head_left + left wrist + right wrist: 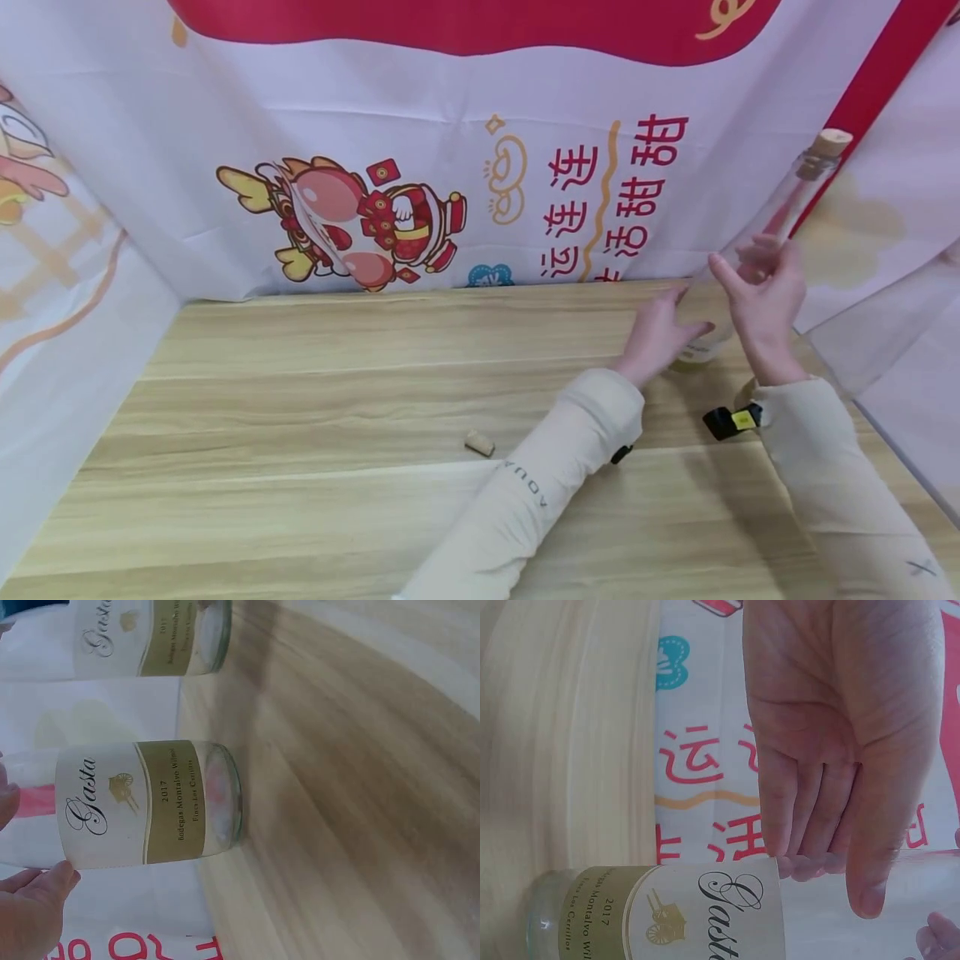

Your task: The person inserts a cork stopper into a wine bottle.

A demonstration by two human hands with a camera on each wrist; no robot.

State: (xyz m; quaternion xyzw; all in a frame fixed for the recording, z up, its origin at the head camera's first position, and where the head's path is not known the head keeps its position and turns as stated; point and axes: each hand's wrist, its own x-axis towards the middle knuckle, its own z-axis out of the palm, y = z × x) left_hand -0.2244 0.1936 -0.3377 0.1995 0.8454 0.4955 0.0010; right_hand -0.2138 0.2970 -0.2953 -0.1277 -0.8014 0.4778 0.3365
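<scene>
A clear glass wine bottle (793, 196) stands at the far right of the table, with a cork (832, 142) in its mouth. Its white and gold label (169, 802) reads "Gasta". Low on the bottle, my left hand (656, 333) grips with the thumb in front; its fingers (810, 787) pass behind the glass in the right wrist view. Higher up, my right hand (768, 300) holds the bottle below the neck, fingers partly seen through the glass. The base is right at the tabletop.
Another bottle with the same label (166, 634) stands beside the first in the left wrist view. A loose cork (480, 443) lies on the wooden table (300, 500). Printed white cloth (427, 100) hangs along the back and sides.
</scene>
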